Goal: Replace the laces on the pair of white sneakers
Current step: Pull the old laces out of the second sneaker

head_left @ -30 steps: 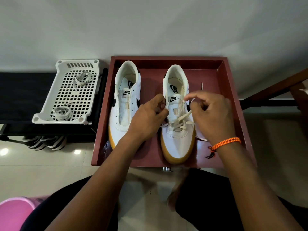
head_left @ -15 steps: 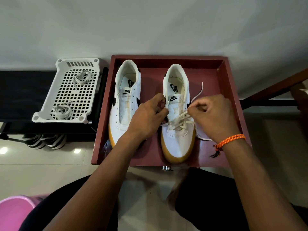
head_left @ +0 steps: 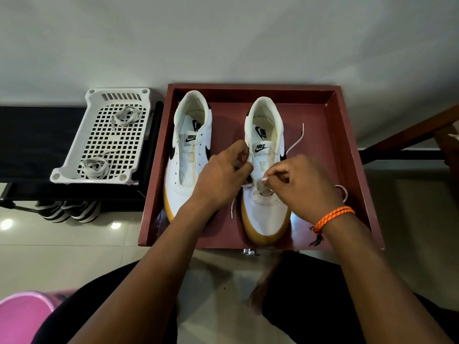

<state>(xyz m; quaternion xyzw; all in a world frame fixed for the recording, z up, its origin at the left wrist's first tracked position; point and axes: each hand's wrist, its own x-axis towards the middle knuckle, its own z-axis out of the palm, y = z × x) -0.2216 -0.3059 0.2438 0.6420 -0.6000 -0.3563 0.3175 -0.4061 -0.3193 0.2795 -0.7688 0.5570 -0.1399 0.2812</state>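
Two white sneakers with black side marks and tan soles are sitting inside the red tray (head_left: 347, 135). The left sneaker (head_left: 188, 155), toward the tray's left wall, is lying unlaced. The right sneaker (head_left: 265, 209), at the tray's middle, is carrying a cream lace (head_left: 295, 140) through its lower eyelets. The left hand (head_left: 218, 180) is pinching the lace in a closed grip; the right hand (head_left: 303, 187) is pinching the lace's other end.
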